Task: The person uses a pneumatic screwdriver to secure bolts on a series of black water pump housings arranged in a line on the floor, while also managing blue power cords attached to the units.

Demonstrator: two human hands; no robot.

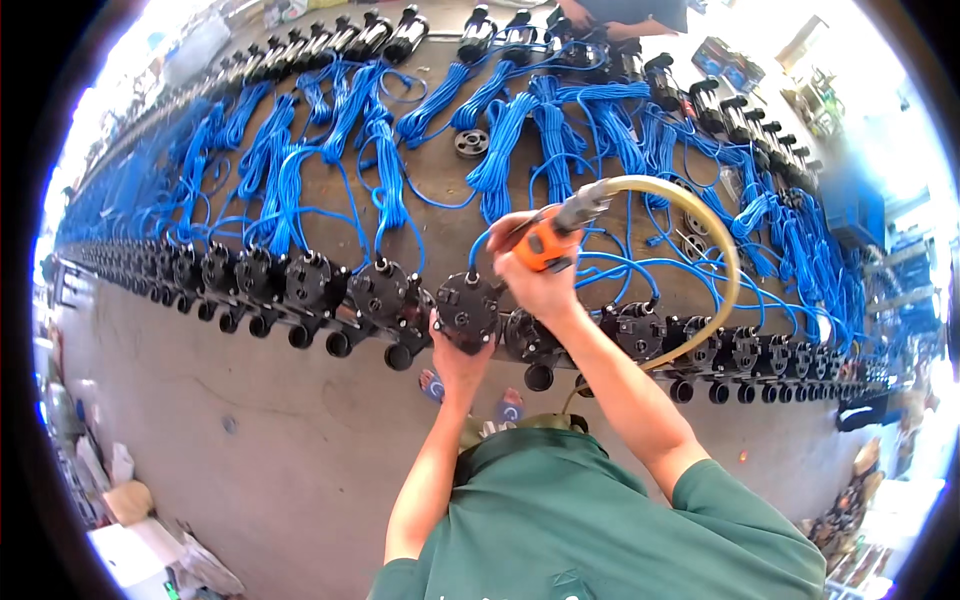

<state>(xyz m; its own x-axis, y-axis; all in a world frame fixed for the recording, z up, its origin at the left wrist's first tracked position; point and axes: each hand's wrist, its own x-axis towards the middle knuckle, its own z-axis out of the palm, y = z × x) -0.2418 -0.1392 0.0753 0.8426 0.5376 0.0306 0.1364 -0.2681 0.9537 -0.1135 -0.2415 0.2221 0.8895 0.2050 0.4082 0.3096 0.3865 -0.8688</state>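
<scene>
My left hand (459, 362) is wrapped round the lower side of a round black pump housing (467, 308) at the near edge of the table. A blue cable rises from the top of that housing. Just to the right and above it, my right hand (538, 285) grips an orange air screwdriver (547, 244). The tool's grey end joins a yellowish air hose (735, 265), which loops round to the right and back toward my body. The tool's working tip is hidden by my fingers, so I cannot tell whether it touches the housing.
Similar black housings (312, 282) line the near table edge on both sides. Bundles of blue cable (505, 145) cover the brown tabletop (440, 175). More black units (408, 36) stand along the far side, where another person's hands (622, 28) are. A metal wheel (471, 143) lies among the cables.
</scene>
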